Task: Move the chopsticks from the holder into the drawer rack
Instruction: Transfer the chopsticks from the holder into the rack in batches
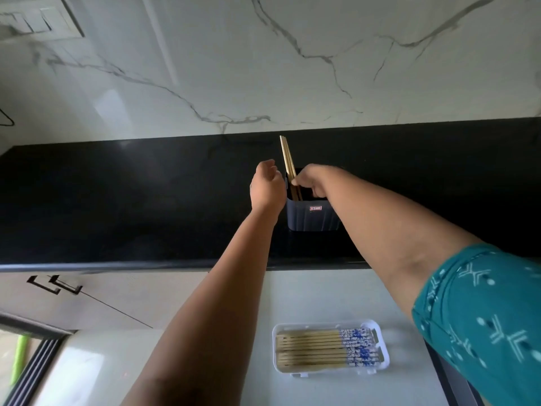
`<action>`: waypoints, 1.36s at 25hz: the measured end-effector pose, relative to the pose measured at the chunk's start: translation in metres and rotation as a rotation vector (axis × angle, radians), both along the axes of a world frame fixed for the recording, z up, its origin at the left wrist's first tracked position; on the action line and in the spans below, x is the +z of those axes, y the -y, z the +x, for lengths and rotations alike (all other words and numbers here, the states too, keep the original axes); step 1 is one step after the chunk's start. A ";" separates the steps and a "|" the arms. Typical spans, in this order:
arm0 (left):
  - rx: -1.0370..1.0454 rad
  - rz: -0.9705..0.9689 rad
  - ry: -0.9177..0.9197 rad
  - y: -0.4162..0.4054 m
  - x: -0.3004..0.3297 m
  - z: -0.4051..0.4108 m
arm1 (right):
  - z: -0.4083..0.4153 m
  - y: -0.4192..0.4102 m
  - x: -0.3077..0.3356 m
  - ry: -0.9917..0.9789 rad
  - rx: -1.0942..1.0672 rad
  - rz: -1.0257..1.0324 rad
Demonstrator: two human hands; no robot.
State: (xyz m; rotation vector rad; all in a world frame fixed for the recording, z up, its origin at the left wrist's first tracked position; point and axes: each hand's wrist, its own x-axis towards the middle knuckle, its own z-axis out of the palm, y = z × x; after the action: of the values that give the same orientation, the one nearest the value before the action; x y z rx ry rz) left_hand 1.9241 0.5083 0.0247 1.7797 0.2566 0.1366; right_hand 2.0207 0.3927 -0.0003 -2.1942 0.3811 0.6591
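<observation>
A dark blue ribbed holder (313, 216) stands on the black counter. A pair of pale wooden chopsticks (286, 158) sticks up out of its left side. My right hand (311, 180) is over the holder's mouth, fingers pinched on those chopsticks. My left hand (267, 187) rests against the holder's left side, fingers curled; what it grips is hidden. Lower down, a white drawer rack (383, 341) holds several chopsticks (322, 348) lying flat, their blue-and-white ends to the right.
The black counter (131, 200) runs across the view, with a white marble wall (292, 68) behind it. Pale cabinet fronts with black handles (55, 284) sit below left. The rack lies on a light surface (205, 376).
</observation>
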 end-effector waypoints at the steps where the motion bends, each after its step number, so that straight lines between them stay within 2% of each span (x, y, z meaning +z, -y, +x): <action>1: -0.001 0.001 -0.001 0.000 -0.002 0.000 | 0.003 -0.002 -0.004 0.017 0.045 -0.059; 4: 0.006 -0.016 -0.011 0.000 -0.002 -0.007 | 0.000 -0.002 -0.004 0.180 0.137 -0.121; 7: 0.111 -0.132 0.013 -0.003 0.005 -0.024 | -0.027 0.000 0.035 0.513 0.081 0.115; 9: 0.206 -0.302 0.053 0.000 0.012 -0.048 | -0.060 0.002 0.068 0.848 0.024 0.168; 10: 0.201 -0.354 0.090 0.005 0.015 -0.064 | -0.083 0.004 0.080 1.043 0.026 0.126; 12: 0.109 -0.332 0.192 0.019 0.020 -0.101 | -0.133 0.012 0.089 1.372 0.056 -0.039; 14: 0.011 -0.252 0.256 0.031 0.016 -0.134 | -0.183 0.024 0.067 1.489 0.036 -0.287; 16: -0.050 -0.261 0.199 0.039 0.003 -0.157 | -0.229 0.030 0.029 1.350 0.022 -0.485; 17: -0.069 -0.336 0.094 0.044 -0.008 -0.165 | -0.250 0.031 0.006 1.246 0.061 -0.547; 21: 0.080 -0.797 -0.489 0.046 -0.065 -0.184 | -0.301 0.034 -0.072 0.971 0.312 -0.546; 23: 0.147 -0.983 -0.603 0.029 -0.097 -0.193 | -0.312 0.043 -0.101 0.818 0.457 -0.580; 24: 0.159 -1.017 -0.629 0.019 -0.113 -0.197 | -0.317 0.051 -0.115 0.743 0.515 -0.612; 27: 0.139 -0.995 -0.710 -0.002 -0.156 -0.206 | -0.333 0.073 -0.151 0.540 0.646 -0.616; 31: 0.335 -0.904 -0.684 -0.042 -0.188 -0.202 | -0.333 0.105 -0.181 0.354 0.628 -0.635; 34: 0.415 -0.658 -0.667 -0.064 -0.205 -0.198 | -0.318 0.117 -0.193 0.239 0.644 -0.708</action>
State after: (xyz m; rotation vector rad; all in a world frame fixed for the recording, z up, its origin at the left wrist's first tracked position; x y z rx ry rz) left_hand 1.7263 0.5720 -0.1801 1.0461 1.0267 -0.2353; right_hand 1.7028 0.2754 -0.1934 -3.0767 -0.2910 0.6371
